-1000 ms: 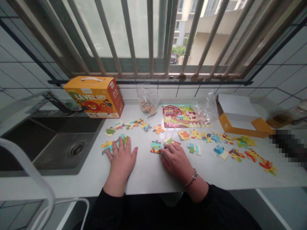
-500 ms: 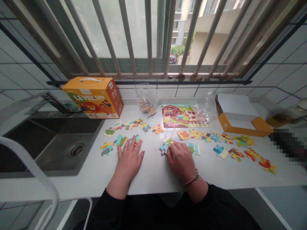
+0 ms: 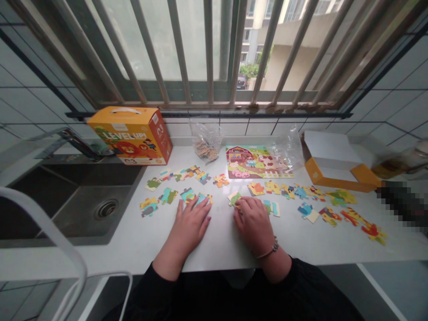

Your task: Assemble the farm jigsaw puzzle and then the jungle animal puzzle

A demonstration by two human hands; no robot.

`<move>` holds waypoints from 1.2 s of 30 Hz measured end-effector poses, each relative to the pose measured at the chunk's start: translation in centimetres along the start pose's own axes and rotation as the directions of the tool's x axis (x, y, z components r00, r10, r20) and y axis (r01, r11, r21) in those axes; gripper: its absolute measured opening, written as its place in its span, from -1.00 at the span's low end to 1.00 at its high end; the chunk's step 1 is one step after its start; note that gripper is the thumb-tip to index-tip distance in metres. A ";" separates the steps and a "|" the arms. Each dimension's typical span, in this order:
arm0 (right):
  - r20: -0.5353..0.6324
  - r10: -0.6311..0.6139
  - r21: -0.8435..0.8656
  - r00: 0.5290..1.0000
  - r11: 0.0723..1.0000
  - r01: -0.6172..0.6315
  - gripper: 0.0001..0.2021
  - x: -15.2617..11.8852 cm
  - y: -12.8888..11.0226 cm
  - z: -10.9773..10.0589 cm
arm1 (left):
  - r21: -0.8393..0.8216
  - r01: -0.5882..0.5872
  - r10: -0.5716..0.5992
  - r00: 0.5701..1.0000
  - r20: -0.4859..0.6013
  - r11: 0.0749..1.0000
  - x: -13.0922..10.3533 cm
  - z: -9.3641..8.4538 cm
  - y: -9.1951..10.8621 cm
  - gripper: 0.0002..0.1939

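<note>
My left hand [image 3: 191,225] lies palm down on the white counter, fingers spread. Its fingertips touch a blue and yellow puzzle piece [image 3: 205,197]; another teal piece [image 3: 187,195] lies just left of it. My right hand [image 3: 252,221] has its fingers curled together beside a green and cream piece [image 3: 234,199]; what lies under the fingertips is hidden. Right of that hand is a teal and cream piece [image 3: 275,208]. More pieces lie in loose rows, such as an orange piece [image 3: 256,188] and a blue piece [image 3: 308,211].
Along the back stand an orange box [image 3: 133,138], a clear bag of pieces [image 3: 206,147], a farm picture board [image 3: 249,162] with a crumpled clear bag [image 3: 288,151], and an open orange box [image 3: 334,178]. A sink [image 3: 83,214] is at the left.
My left hand has moved right, and the blue piece that was beside my right hand now appears under its fingertips. The teal piece behind it is uncovered. My right hand has barely moved.
</note>
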State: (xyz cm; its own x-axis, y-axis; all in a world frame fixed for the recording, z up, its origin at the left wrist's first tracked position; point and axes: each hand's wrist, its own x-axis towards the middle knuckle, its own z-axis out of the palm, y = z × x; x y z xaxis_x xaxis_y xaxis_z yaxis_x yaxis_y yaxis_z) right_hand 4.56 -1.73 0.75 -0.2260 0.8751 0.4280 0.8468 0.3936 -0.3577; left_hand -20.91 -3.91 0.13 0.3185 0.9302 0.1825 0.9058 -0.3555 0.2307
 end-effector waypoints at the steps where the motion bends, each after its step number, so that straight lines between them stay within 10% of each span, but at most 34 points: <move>1: -0.011 0.039 -0.033 0.999 0.999 -0.039 -0.85 0.0 0.1 0.1 | 0.032 0.069 -0.069 0.997 -0.019 0.997 0.0 0.1 -0.2 -0.53; 6: 0.038 0.085 -0.105 0.996 0.991 -0.081 -0.81 -0.2 0.1 0.5 | 0.076 0.199 -0.193 0.978 -0.079 0.977 -0.1 0.6 -0.5 -0.42; 16: 0.219 -0.370 0.244 0.903 0.917 0.317 -0.67 -0.2 -1.2 0.1 | -0.176 -0.206 0.220 0.973 0.066 0.963 -0.2 -1.0 0.6 -0.44; 28: 0.281 -0.190 0.062 0.941 0.982 0.180 -0.44 -1.2 -0.2 1.8 | -0.192 -0.214 0.218 0.976 0.001 0.958 -0.3 -1.5 0.7 -0.77; 36: 0.218 -0.097 -0.024 0.971 0.994 0.105 -0.58 -1.0 0.1 2.1 | 0.021 0.059 -0.055 0.986 -0.157 0.998 -0.1 -1.0 -0.4 -0.74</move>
State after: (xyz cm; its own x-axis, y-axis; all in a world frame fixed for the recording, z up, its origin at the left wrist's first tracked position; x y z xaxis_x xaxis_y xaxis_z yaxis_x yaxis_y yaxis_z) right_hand 3.87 -1.94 -1.49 -0.4065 0.8729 0.2698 0.8300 0.4763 -0.2904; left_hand -21.59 -3.98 1.00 0.2205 0.9224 0.3170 0.9288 -0.2979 0.2206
